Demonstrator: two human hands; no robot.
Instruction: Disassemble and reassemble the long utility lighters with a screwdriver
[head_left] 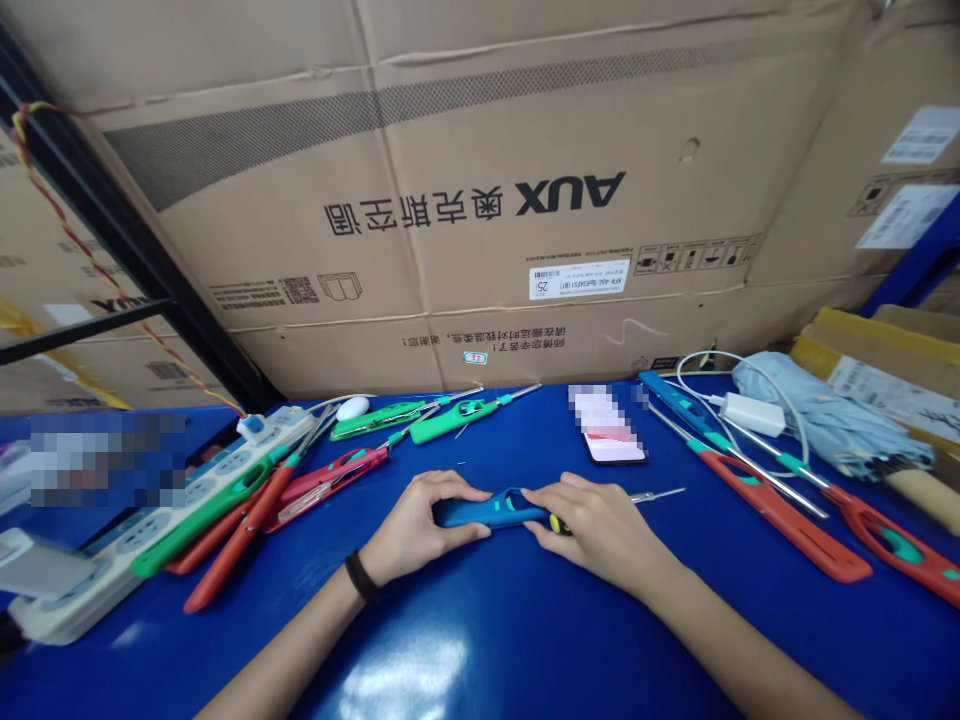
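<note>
First, a blue utility lighter (480, 513) is positioned between the two hands, just above or on the glossy blue worktop (495, 640); contact with the surface cannot be confirmed. Its rear end is enclosed by the left hand (424, 520), with the fingers curled over the top. A black band (361, 577) is worn on that wrist. The right hand (600, 525) is closed around a yellow-and-black screwdriver handle (557, 523), which is held against the lighter's front end. A thin metal shaft (656, 495) projects beyond the right hand, but its attachment cannot be determined. The opposed grip is judged to steady the lighter body against the pressure of the right hand.

Further lighters are laid flat on either side, apparently within easy reach. To the left are a red lighter (330, 490) with exposed metal parts, an orange lighter (240, 540), a green lighter (191, 520), and a white power strip (232, 462). To the right are two red lighters (780, 515) (892, 535). Beyond the hands are two green lighters (379, 420) (457, 422), a smartphone (607, 450), a blue lighter (679, 405), a white charger (754, 413), and a pale-blue folded umbrella (825, 415). An AUX cardboard carton (472, 200) stands at the rear.
</note>
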